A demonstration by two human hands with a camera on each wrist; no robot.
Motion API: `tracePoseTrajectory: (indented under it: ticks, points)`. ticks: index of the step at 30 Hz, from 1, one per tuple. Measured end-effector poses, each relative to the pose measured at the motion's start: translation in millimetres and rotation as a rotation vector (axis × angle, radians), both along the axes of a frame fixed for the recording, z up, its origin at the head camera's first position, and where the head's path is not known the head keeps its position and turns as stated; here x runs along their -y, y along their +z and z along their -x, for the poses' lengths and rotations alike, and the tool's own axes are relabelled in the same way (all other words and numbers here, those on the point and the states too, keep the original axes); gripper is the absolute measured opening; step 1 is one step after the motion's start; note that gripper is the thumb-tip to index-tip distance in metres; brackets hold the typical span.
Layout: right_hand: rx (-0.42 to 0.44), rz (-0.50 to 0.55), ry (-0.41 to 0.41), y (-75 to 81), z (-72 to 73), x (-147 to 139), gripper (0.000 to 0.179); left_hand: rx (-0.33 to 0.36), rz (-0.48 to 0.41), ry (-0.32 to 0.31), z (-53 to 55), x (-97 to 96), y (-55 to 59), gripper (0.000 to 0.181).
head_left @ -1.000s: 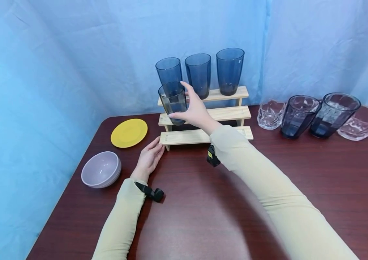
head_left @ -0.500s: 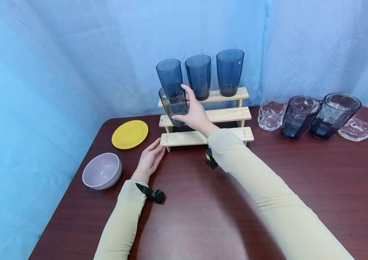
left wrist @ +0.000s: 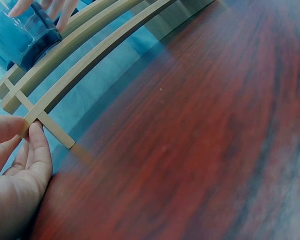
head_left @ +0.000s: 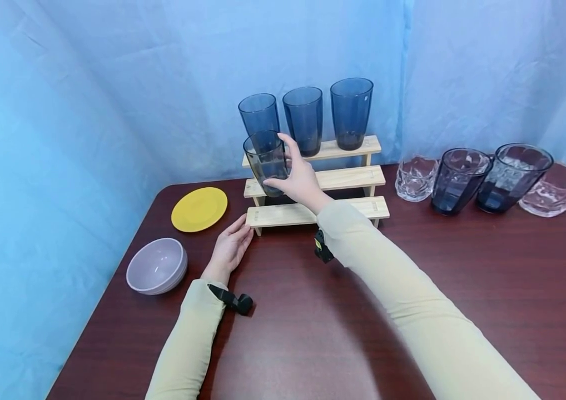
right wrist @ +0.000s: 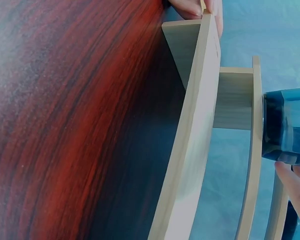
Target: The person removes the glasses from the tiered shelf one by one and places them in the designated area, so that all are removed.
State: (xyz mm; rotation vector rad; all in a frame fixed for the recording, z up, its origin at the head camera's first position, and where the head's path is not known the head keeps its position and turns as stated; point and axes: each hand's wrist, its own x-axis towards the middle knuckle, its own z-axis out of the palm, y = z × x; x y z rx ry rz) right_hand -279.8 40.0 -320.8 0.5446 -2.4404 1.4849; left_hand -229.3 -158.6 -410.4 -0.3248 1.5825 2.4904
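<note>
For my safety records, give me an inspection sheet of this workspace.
Surface: dark red wood-grain table.
Job's things: grey glass held at the middle tier of the wooden stand; three blue glasses upright on its top tier.
Clutter: yellow plate and lavender bowl at left; clear glass, two dark tumblers and pink glass at right.
Hands: left hand pinches the bottom tier's left end; right hand grips the grey glass.
Cables: nothing seen.
Surroundings: blue curtains behind and at left.

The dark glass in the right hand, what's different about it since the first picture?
Only a little: the right hand's grip has shifted, its thumb tip now slightly farther right on the dark glass tumbler. Everything sits a bit lower in the head view, probably from camera movement. The tumbler stays held at the middle shelf, and the left hand's grip stays on the front shelf's end.
</note>
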Motion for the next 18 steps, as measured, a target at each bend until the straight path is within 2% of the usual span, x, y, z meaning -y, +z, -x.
tracePoseTrajectory:
  ticks: [7, 18]
  points:
    - [-0.034, 0.009, -0.013, -3.4, -3.8, -2, 0.095, -0.004, -0.012, 0.0, -0.2, -0.3, -0.4, 0.051]
    - [-0.004, 0.079, -0.003, -1.2, -17.5, -12, 0.095, -0.006, -0.012, 0.001, -1.2, 0.1, -0.2, 0.051]
